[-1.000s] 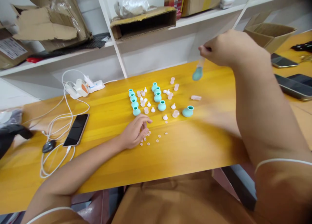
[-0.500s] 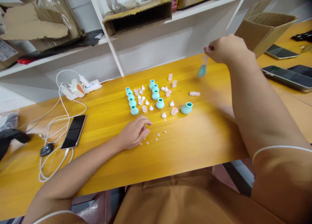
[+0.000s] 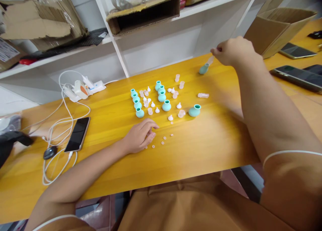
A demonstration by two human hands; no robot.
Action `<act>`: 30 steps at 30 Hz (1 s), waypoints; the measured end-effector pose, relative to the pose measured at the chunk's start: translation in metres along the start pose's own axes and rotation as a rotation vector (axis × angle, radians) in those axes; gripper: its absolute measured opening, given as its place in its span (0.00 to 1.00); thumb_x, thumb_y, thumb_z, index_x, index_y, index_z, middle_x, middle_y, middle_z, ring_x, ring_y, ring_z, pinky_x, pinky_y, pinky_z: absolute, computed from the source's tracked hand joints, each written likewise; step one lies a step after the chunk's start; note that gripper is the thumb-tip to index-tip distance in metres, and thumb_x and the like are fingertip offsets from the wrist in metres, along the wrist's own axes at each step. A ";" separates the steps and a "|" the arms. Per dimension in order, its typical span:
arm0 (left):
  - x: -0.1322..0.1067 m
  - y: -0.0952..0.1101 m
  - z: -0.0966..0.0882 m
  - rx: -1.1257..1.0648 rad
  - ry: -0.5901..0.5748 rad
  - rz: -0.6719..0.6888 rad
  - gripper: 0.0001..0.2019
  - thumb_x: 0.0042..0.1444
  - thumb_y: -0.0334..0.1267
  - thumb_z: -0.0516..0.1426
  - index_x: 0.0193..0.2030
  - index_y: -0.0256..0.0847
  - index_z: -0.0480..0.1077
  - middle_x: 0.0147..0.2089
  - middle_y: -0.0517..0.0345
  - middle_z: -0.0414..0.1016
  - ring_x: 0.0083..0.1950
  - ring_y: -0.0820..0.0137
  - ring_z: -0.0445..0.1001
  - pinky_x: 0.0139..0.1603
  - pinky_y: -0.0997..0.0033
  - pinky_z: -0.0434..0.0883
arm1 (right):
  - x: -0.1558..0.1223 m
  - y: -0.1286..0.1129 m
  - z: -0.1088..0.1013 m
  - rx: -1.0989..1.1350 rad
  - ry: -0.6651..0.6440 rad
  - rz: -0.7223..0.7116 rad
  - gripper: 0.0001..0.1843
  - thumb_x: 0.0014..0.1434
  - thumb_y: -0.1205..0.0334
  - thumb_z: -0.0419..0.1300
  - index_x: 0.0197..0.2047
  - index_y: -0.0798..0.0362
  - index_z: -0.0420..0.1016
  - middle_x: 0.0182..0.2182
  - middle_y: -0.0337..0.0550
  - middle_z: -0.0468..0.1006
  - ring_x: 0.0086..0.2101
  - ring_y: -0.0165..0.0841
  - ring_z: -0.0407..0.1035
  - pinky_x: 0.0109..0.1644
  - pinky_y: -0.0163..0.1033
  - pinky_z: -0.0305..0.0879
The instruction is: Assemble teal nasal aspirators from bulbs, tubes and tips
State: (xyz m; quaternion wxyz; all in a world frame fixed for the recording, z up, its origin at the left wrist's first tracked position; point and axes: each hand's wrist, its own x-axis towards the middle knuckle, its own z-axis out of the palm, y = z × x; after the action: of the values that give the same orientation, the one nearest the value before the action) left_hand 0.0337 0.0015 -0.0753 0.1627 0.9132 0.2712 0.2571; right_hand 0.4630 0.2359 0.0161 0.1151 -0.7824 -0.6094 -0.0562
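Note:
My right hand (image 3: 232, 51) is closed around the end of a clear tube (image 3: 210, 60), which joins a teal squeeze bulb (image 3: 203, 69). The bulb tilts down to the left, low over the table's far part; I cannot tell whether it touches the wood. My left hand (image 3: 141, 136) rests on the table with loosely bent fingers, thumb and forefinger apart and nothing held. Small pale rings (image 3: 164, 137) lie around its fingertips. Beyond it stand several open-necked teal bulbs (image 3: 166, 105), white funnel-shaped tips (image 3: 178, 105) and clear cups (image 3: 181, 113). One teal bulb (image 3: 194, 110) sits apart to the right, near a clear tube lying down (image 3: 203, 95).
At left lie a phone (image 3: 77, 134), white cables and a power strip (image 3: 97, 87). An open cardboard box (image 3: 274, 31) and several phones (image 3: 297, 77) are on the right. A white shelf with cartons (image 3: 143, 16) runs along the back.
The teal bulb in my right hand has swung up and to the left, from nearly hanging straight to a slant. My left hand has stayed in place.

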 end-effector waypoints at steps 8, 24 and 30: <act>0.000 0.001 0.000 0.012 -0.022 -0.019 0.10 0.76 0.37 0.51 0.60 0.42 0.66 0.54 0.47 0.77 0.39 0.68 0.76 0.42 0.65 0.75 | 0.000 0.001 0.003 0.061 -0.015 0.051 0.38 0.79 0.42 0.51 0.45 0.71 0.88 0.57 0.74 0.81 0.58 0.37 0.75 0.43 0.48 0.52; 0.001 0.002 0.000 0.039 -0.047 -0.028 0.10 0.77 0.38 0.50 0.59 0.42 0.65 0.54 0.48 0.77 0.38 0.68 0.77 0.41 0.65 0.74 | 0.017 0.001 0.034 0.254 -0.590 -0.087 0.17 0.63 0.60 0.74 0.30 0.67 0.83 0.24 0.52 0.82 0.23 0.23 0.69 0.34 0.35 0.63; 0.002 0.002 0.000 0.041 -0.049 -0.018 0.10 0.77 0.38 0.50 0.59 0.41 0.65 0.54 0.47 0.77 0.38 0.69 0.76 0.43 0.64 0.74 | -0.002 -0.005 0.026 0.169 -0.678 0.034 0.17 0.65 0.62 0.69 0.32 0.71 0.84 0.30 0.53 0.84 0.31 0.25 0.77 0.37 0.37 0.64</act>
State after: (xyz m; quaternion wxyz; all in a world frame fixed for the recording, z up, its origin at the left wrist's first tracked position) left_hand 0.0357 0.0005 -0.0735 0.1527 0.9200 0.2805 0.2274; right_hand 0.4565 0.2419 -0.0086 -0.0284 -0.7542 -0.6025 0.2595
